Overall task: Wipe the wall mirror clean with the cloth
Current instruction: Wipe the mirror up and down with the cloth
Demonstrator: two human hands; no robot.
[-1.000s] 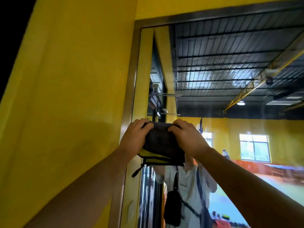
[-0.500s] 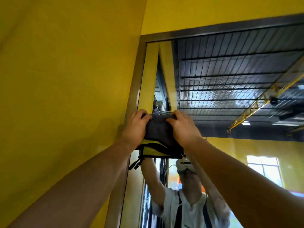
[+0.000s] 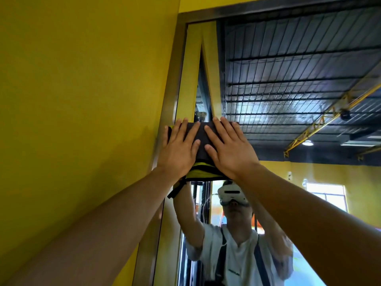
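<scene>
Two hands are up high on the wall mirror (image 3: 288, 69), and both lie flat on the cloth (image 3: 203, 137). The left hand (image 3: 179, 149) has its fingers straight and spread, and it pushes the left part of the cloth onto the glass. The right hand (image 3: 228, 149) does the same on the right part. No finger curls round the cloth; the hands only press it. The cloth is dark, with a yellow bit at the bottom and a thin strap (image 3: 174, 189) hanging down from it. It sits at the left side of the mirror, a little way under the top corner, and its left end goes over the metal frame (image 3: 171, 96). Beside the frame is the yellow wall (image 3: 82, 100). I think the wiping is at an early or middle part, because the cloth covers just a small spot and lots of glass spreads out to the right and below it. I cannot tell which bits are clean already. The glass looks a little cloudy up near the top, but that could be light. Most of the mirror seems left to do.
</scene>
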